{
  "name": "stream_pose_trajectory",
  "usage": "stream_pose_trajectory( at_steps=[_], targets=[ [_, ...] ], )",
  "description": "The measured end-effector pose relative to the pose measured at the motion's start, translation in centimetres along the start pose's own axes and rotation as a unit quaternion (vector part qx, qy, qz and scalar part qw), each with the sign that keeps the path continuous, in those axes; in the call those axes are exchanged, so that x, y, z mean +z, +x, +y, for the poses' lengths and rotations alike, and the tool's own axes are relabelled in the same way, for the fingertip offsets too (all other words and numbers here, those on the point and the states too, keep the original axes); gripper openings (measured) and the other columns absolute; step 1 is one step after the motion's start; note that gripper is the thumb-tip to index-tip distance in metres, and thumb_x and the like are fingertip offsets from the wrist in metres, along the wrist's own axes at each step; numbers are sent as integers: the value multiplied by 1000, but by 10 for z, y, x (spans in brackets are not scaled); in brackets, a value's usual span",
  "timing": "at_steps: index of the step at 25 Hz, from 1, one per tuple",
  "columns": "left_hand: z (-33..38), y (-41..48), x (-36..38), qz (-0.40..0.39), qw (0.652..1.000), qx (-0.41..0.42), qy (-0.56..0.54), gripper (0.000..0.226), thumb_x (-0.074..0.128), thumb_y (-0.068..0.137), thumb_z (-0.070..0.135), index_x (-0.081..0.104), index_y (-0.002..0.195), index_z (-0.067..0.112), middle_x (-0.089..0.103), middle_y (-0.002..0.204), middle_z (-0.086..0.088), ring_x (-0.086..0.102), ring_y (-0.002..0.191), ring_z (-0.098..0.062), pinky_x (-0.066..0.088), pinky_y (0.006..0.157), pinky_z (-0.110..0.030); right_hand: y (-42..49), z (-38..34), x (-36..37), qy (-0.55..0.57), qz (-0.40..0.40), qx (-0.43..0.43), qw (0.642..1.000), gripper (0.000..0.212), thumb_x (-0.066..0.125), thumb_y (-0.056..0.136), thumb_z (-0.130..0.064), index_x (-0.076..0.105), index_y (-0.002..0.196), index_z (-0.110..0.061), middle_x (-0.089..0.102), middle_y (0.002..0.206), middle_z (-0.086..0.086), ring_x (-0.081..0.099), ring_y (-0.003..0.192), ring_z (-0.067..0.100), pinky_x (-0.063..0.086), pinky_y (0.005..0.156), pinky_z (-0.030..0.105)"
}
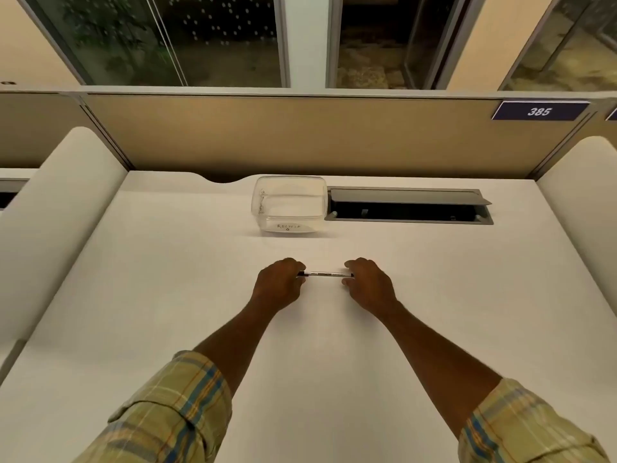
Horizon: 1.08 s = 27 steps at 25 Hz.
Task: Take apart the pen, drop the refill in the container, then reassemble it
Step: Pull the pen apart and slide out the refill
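Observation:
A slim pen point(325, 274) with a clear barrel and dark ends lies level between my two hands, just above the white desk. My left hand point(278, 287) pinches its left end, and my right hand point(369, 285) pinches its right end. Both pen tips are hidden by my fingers. Beyond the pen, a clear plastic container point(289, 204) with a handwritten label stands near the back of the desk; something small shows against its left wall.
An open cable hatch point(409, 206) is sunk into the desk right of the container. Tan partition panels point(300, 135) close off the back, and white rounded dividers point(56, 215) stand at both sides. The desk point(200, 295) stretches wide around my arms.

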<state>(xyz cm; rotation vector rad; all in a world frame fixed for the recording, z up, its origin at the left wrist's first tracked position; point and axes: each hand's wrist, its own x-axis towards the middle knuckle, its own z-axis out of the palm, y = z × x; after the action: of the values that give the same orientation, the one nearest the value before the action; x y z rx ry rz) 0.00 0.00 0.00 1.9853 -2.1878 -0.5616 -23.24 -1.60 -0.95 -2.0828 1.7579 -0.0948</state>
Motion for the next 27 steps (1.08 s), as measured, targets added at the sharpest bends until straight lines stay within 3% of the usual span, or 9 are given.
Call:
stream_pose_trajectory(
  at_steps=[6,12,17,23,27],
  targets=[
    [-1,11,10,-20,999,-13,-30,35,65,101,28,67,135,24,67,139,5,62,129,-21,52,102,-39,13,1,4,-80,0,-11,997,21,55,105,-23,69,119,-15,62,124,1,58,120,23,56,87,39],
    [0,23,14,-31,999,-2,-8,33,63,100,28,68,132,22,69,133,1,60,129,-23,52,102,-42,23,2,6,-91,8,-13,996,17,55,100,-10,68,109,-14,64,115,2,60,110,24,56,82,39],
    [-8,27,12,-21,999,11,-28,33,62,102,33,69,133,26,71,127,2,62,124,-22,52,100,-40,31,-8,3,-3,14,-1,1000,9,58,100,-11,66,103,-15,72,104,3,66,96,28,54,78,38],
    [-14,23,-5,31,996,25,-74,17,59,105,29,75,108,23,70,99,0,66,96,-24,50,76,-37,36,-19,-20,158,-43,4,987,7,69,99,-16,75,97,-13,78,94,6,71,86,26,58,77,42],
    [-16,10,-24,91,991,56,-80,15,63,103,26,75,100,18,70,91,-1,66,86,-25,49,70,-38,31,-20,-43,222,-87,0,971,18,62,102,-8,78,93,-9,78,83,7,69,58,6,54,61,22]
  ],
)
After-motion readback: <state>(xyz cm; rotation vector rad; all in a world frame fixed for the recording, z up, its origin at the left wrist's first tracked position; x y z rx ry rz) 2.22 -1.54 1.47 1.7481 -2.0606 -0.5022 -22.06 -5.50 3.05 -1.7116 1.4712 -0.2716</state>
